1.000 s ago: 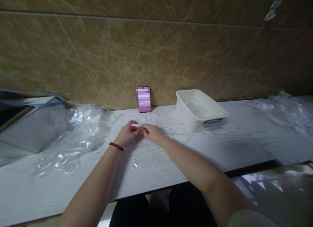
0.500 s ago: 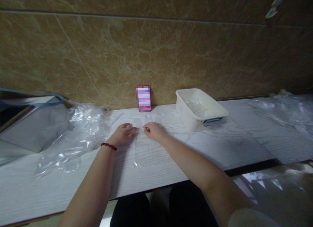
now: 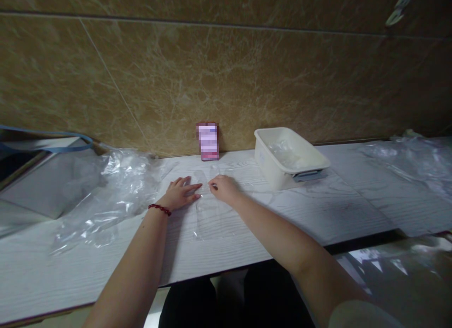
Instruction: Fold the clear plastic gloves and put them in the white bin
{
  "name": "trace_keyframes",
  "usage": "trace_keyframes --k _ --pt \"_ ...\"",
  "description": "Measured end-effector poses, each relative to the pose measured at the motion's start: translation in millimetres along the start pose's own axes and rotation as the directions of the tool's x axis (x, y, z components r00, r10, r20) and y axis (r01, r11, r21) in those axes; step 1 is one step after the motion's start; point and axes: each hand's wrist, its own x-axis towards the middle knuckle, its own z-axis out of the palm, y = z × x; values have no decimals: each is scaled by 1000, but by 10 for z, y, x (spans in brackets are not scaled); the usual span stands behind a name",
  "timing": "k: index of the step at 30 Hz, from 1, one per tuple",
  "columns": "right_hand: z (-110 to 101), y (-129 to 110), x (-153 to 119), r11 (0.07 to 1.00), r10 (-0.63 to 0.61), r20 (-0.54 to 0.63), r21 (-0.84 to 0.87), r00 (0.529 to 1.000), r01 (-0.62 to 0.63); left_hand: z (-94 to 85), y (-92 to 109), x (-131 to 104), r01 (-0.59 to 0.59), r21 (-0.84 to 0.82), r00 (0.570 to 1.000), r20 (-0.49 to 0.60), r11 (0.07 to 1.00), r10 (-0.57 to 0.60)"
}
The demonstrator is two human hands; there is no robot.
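Note:
A clear plastic bag [image 3: 210, 220] lies flat on the pale wood-grain table, between and below my hands. My left hand [image 3: 181, 192], with a red bead bracelet at the wrist, rests at the bag's left side, fingers spread and palm down. Just to its right, my right hand [image 3: 223, 189] is closed in a pinch above the bag; what its fingertips hold is too small to make out. To the right stands a cream plastic bin [image 3: 266, 165] with some clear plastic inside.
A phone [image 3: 209, 142] leans on the brown tiled wall [image 3: 212, 74]. Crumpled clear bags [image 3: 120, 182] lie at the left beside a white box [image 3: 67, 177]. More clear plastic [image 3: 420, 161] is at the far right. The table's front edge [image 3: 215, 271] is near my legs.
My left hand has moved slightly right, its fingers now spread flatter on the bag. My right hand has shifted a little to the right, still pinched.

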Motion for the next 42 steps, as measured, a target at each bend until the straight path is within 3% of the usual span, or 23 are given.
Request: trace_keyframes --k 7,11,20,26,42 --pt "-82 -9 -35 991 113 17 -73 993 -112 -49 0 -31 23 -15 995 97 1000 -21" --pt "-96 -3 -45 982 155 43 -115 987 -149 -71 14 -37 11 -25 996 94 1000 -8" --pt "-170 -38 -93 977 152 -13 -149 988 -152 -79 42 -38 15 -11 988 155 1000 -14" --pt "-197 -132 -150 993 7 33 -115 999 -4 -102 48 -49 12 -31 989 146 999 -7" --pt "-187 -105 -171 969 113 91 -230 989 -89 -87 12 -44 21 -57 986 165 998 -12"
